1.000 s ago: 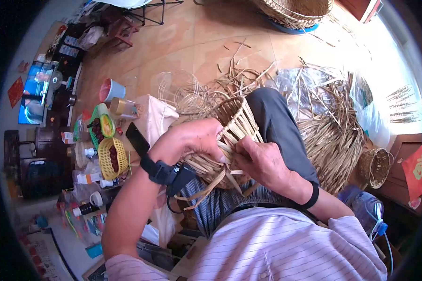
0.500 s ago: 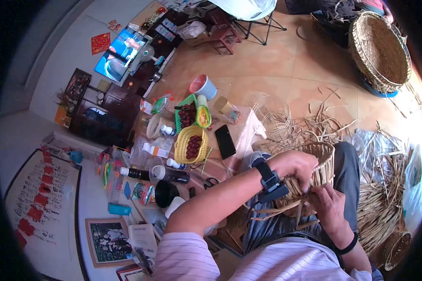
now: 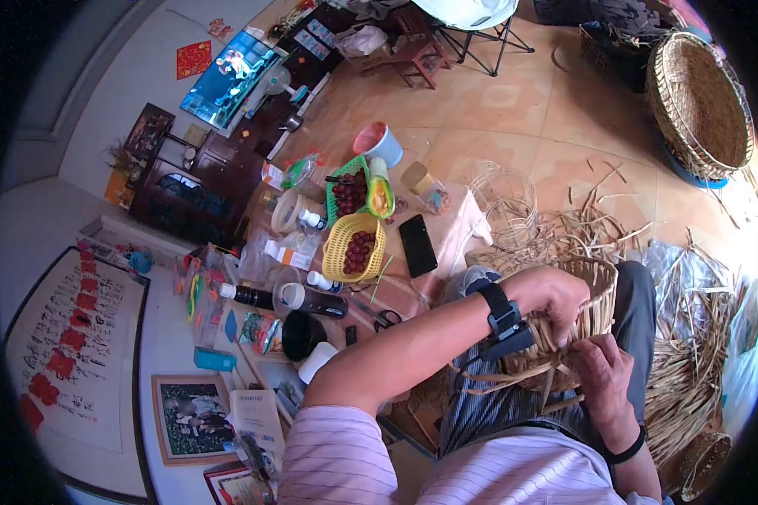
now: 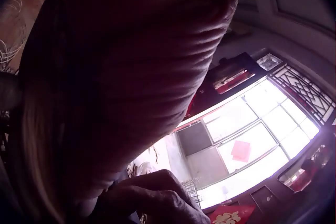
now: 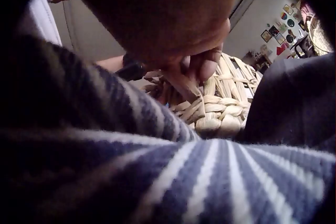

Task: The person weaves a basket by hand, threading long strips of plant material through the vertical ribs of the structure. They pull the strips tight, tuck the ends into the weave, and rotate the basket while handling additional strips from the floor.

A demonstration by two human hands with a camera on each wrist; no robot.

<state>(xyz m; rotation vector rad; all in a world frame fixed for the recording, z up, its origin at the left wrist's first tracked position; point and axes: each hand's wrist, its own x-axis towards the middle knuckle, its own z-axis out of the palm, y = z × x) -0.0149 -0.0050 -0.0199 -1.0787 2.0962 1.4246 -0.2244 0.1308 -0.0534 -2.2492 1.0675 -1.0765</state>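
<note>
A small woven basket (image 3: 596, 296) of pale plant strips sits tilted in the person's lap. My left hand (image 3: 549, 295) reaches over its near side, fingers bent down and gripping the woven wall. Close beside it, my right hand (image 3: 602, 370) pinches a flat strip (image 5: 185, 86) at the basket's lower weave. Loose strip ends (image 3: 493, 379) stick out toward the left. Braided rows (image 5: 226, 109) show up close in the right wrist view. My left palm fills much of the left wrist view in shadow, hiding the basket there.
A low table at left bears a phone (image 3: 419, 246), a yellow basket (image 3: 339, 250) of dark red fruit, scissors (image 3: 387, 318) and bottles. Dry strips (image 3: 691, 362) lie heaped at right. A wire-like coil (image 3: 504, 198) sits ahead; a large basket (image 3: 703, 109) stands at far right.
The head view has swung left, bringing the table and wall into sight. Both hands stay at the basket, with only slight shifts of the fingers.
</note>
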